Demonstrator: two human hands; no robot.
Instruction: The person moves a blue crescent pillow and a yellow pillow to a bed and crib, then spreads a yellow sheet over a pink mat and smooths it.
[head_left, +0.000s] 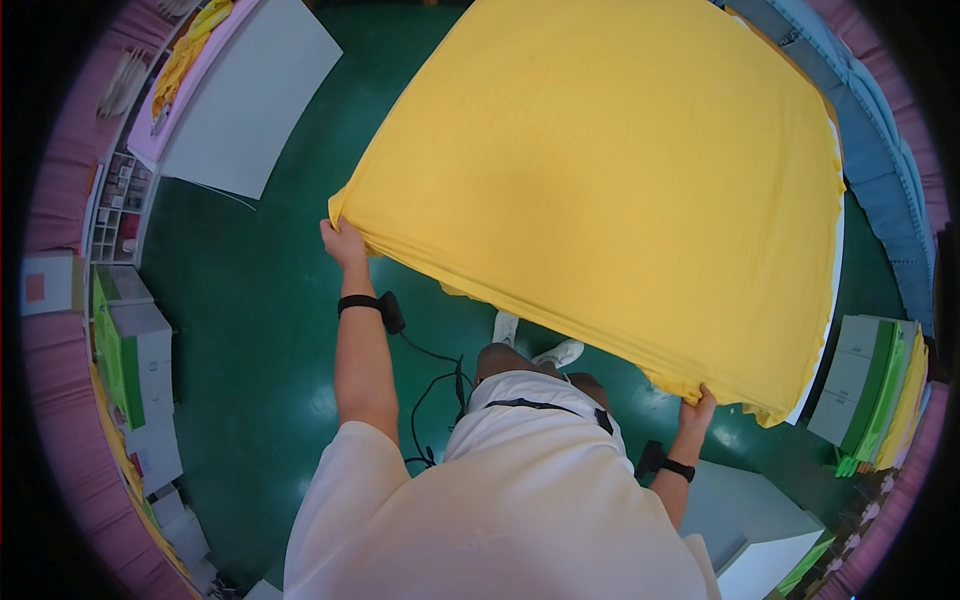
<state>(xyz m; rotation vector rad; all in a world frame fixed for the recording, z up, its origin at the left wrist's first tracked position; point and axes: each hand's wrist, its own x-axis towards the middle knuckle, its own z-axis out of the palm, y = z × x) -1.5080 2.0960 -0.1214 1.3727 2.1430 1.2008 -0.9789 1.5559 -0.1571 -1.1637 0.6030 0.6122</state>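
Note:
A large yellow cloth, like a fitted sheet, lies spread over a broad flat surface in front of me. My left hand grips its near left corner, fingers closed on the gathered fabric. Farther right along the near edge, my right hand pinches the bunched hem. Between the two hands the edge runs in a slanted, folded line. At the right side a strip of white shows from under the cloth. Each wrist wears a black strap with a small dark device.
Green floor surrounds me, with a black cable beside my legs. A grey-topped table with yellow cloth on its pink edge stands far left. Cabinets with green covers stand right and left. Another grey table is close behind my right arm.

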